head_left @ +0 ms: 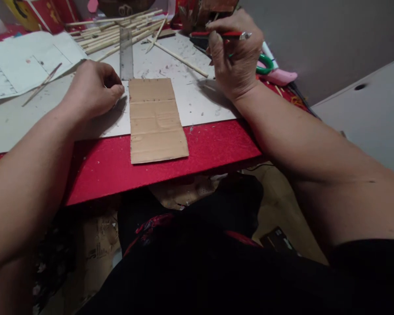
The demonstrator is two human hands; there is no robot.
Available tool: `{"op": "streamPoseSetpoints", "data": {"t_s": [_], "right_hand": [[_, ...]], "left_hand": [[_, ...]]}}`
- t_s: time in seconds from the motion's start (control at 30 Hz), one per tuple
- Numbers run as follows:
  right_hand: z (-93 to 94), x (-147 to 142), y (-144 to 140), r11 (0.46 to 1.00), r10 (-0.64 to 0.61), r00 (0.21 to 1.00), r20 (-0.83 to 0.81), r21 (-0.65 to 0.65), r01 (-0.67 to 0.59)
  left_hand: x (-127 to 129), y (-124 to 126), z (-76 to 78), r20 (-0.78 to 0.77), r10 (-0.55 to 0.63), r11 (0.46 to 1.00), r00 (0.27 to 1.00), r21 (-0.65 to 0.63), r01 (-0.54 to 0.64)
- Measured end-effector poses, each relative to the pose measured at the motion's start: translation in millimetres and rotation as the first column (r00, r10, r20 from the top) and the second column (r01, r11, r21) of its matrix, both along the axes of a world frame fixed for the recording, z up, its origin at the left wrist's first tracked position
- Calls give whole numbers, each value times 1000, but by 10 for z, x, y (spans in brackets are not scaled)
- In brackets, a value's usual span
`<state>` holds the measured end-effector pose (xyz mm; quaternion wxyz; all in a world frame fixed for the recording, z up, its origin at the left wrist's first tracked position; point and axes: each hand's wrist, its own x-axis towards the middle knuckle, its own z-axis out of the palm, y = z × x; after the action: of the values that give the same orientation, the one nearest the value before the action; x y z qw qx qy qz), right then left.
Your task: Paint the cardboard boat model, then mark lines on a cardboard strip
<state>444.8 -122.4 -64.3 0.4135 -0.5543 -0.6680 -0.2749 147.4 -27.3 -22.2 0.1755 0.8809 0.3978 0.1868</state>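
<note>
A brown cardboard strip (155, 118) lies lengthwise across the white board (200, 100) and the red table edge (170, 164). My left hand (92, 89) rests curled on the board, its fingertips at the strip's upper left corner, holding nothing I can see. Just beyond that corner a metal ruler (126, 54) lies flat. My right hand (236, 54) is raised over the board's far right and grips a red pencil (225, 35) with a metal end, held sideways.
A pile of thin bamboo sticks (118, 30) lies at the back, and one loose stick (180, 58) crosses the board. White paper sheets (22, 63) sit at far left. Green-handled scissors (265, 65) and a pink object (280, 76) lie at right. A grey cabinet (364, 109) stands alongside.
</note>
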Motion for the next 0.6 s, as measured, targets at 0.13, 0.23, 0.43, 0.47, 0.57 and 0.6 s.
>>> {"op": "streamPoseSetpoints", "data": {"t_s": [0.13, 0.23, 0.43, 0.47, 0.57, 0.6], "right_hand": [[12, 0, -14, 999, -22, 1000, 19, -25, 23], [16, -14, -20, 1000, -13, 1000, -3, -9, 13], [-19, -56, -12, 997, 73, 994, -83, 22, -72], [-28, -60, -7, 996, 86, 991, -102, 26, -84], [-41, -81, 6, 988, 138, 983, -119, 88, -128], [-37, -94, 6, 988, 146, 979, -142, 75, -136]], "left_hand": [[6, -12, 18, -28, -6, 1000, 1000, -11, 6], [1, 7, 10, -8, 1, 1000, 1000, -23, -2], [-37, 86, -102, 91, -24, 999, 996, -46, 28], [-47, 100, -122, 85, -27, 998, 996, -45, 31], [-83, 137, -157, 61, -55, 998, 997, -13, 56], [-95, 146, -158, 57, -53, 999, 997, -6, 53]]}}
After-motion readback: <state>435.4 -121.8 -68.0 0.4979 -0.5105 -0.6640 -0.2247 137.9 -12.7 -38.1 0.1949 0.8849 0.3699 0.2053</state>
